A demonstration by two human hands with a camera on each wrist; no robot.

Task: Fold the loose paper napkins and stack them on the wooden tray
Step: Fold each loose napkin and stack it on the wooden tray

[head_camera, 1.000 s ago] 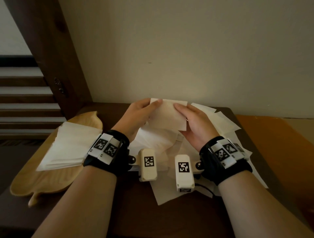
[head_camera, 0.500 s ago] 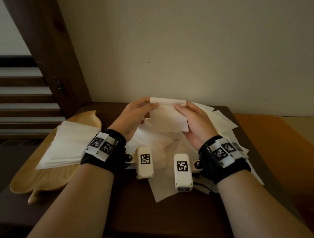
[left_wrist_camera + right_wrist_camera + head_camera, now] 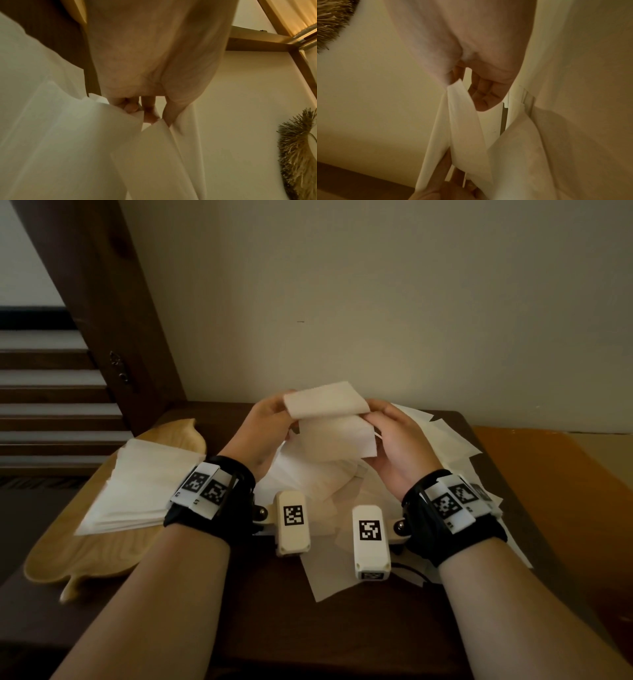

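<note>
I hold one white paper napkin (image 3: pixel 334 422) up over the table, its top half curling over toward me. My left hand (image 3: pixel 270 419) pinches its left edge and my right hand (image 3: pixel 383 422) pinches its right edge. The left wrist view has my fingertips (image 3: pixel 149 115) nipping the napkin (image 3: pixel 154 155). In the right wrist view my fingers (image 3: pixel 484 94) sit behind the napkin (image 3: pixel 462 128). A pile of loose napkins (image 3: pixel 318 491) lies below my hands. The leaf-shaped wooden tray (image 3: pixel 68 553) at left carries a stack of folded napkins (image 3: pixel 137 491).
The dark wooden table (image 3: pixel 308 628) stands against a plain wall. More loose napkins (image 3: pixel 445 440) spread to the right, near the table's right edge. A dark wooden post (image 3: pixel 113 320) and stairs (image 3: pixel 51 405) rise at the left.
The napkin rose a little between my hands, and its upper part has bent over forward into a fold. Both hands kept their hold on its edges.
</note>
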